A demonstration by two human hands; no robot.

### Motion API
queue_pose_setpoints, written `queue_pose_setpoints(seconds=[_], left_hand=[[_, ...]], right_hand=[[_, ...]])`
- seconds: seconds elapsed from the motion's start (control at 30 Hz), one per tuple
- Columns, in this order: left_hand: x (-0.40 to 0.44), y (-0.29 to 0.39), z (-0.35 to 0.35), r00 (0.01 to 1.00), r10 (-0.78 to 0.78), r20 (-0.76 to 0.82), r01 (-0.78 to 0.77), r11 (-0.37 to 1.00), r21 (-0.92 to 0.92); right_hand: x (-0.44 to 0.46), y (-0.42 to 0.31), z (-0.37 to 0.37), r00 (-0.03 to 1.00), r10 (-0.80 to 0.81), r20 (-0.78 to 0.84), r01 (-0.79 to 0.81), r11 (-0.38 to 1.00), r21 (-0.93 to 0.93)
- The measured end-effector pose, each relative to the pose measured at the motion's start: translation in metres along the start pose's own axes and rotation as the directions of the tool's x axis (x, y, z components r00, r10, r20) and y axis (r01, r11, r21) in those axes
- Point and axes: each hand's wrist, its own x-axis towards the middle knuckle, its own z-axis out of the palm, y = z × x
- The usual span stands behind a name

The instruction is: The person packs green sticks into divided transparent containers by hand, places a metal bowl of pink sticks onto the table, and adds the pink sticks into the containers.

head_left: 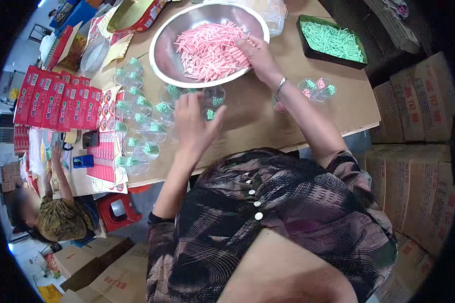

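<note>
A large steel bowl (162, 60) holds a heap of thin pink sticks (207, 48). Over the bowl's right side, my right hand (258, 56) has its fingers closed on several of these sticks. My left hand (193, 121) is open below the bowl, fingers extended and thumb apart, among clear plastic cups. One cup (216, 96) with green sticks is just right of its fingers. More clear cups with green sticks (154, 132) lie on their sides to the left. Near my right forearm are a few cups (318, 88) with green and pink sticks.
A dark tray (333, 64) of green sticks sits at the back right of the cardboard-covered table (268, 118). Red printed packages (55, 101) are stacked on the left. Cartons (409, 187) stand on the right. Another person (60, 217) is at the far left, beside a red stool (119, 209).
</note>
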Motion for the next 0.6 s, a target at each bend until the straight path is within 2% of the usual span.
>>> queue_pose_setpoints(seconds=[0.03, 0.07, 0.1, 0.13, 0.2, 0.27, 0.37, 0.4, 0.47, 0.5, 0.53, 0.6], left_hand=[[0.014, 0.002, -0.004, 0.998, 0.001, -0.056, -0.009, 0.99, -0.142], [0.033, 0.005, -0.005, 0.996, -0.075, -0.037, 0.061, 0.952, -0.299], [0.055, 0.004, -0.004, 0.99, -0.144, -0.008, 0.125, 0.885, -0.448], [0.074, -0.002, 0.003, 0.99, -0.141, -0.022, 0.117, 0.887, -0.446], [0.106, -0.019, 0.022, 0.941, -0.224, 0.255, 0.339, 0.613, -0.714], [0.122, -0.033, 0.033, 0.898, -0.15, 0.414, 0.424, 0.551, -0.719], [0.129, -0.037, 0.043, 0.899, -0.159, 0.407, 0.424, 0.543, -0.724], [0.13, -0.042, 0.047, 0.897, -0.158, 0.412, 0.428, 0.541, -0.724], [0.133, -0.056, 0.051, 0.968, -0.149, 0.201, 0.231, 0.842, -0.488], [0.131, -0.063, 0.053, 0.988, -0.115, 0.102, 0.142, 0.938, -0.317], [0.124, -0.07, 0.057, 0.998, -0.062, 0.017, 0.064, 0.99, -0.124], [0.097, -0.046, 0.028, 0.978, 0.059, -0.199, -0.061, 0.998, 0.0]], right_hand=[[0.004, 0.003, 0.003, 1.0, -0.017, 0.008, 0.018, 0.999, -0.04], [0.007, 0.005, 0.006, 1.0, -0.024, 0.017, 0.025, 0.999, -0.038], [0.011, 0.006, 0.009, 0.997, -0.05, 0.053, 0.057, 0.989, -0.135], [0.016, 0.007, 0.011, 0.993, -0.075, 0.09, 0.094, 0.969, -0.23], [0.026, 0.008, 0.014, 0.98, -0.117, 0.162, 0.175, 0.895, -0.41], [0.031, 0.009, 0.017, 0.98, -0.13, 0.152, 0.182, 0.899, -0.399], [0.029, 0.012, 0.019, 0.988, -0.118, 0.104, 0.148, 0.921, -0.36], [0.031, 0.012, 0.016, 0.989, -0.114, 0.1, 0.142, 0.921, -0.362], [0.033, 0.011, 0.013, 0.995, -0.082, 0.056, 0.098, 0.918, -0.386], [0.033, 0.01, 0.012, 0.997, -0.059, 0.039, 0.07, 0.915, -0.397], [0.031, 0.012, 0.011, 0.999, -0.034, 0.023, 0.04, 0.912, -0.408], [0.022, 0.002, 0.013, 0.998, 0.043, 0.039, -0.02, 0.883, -0.468]])
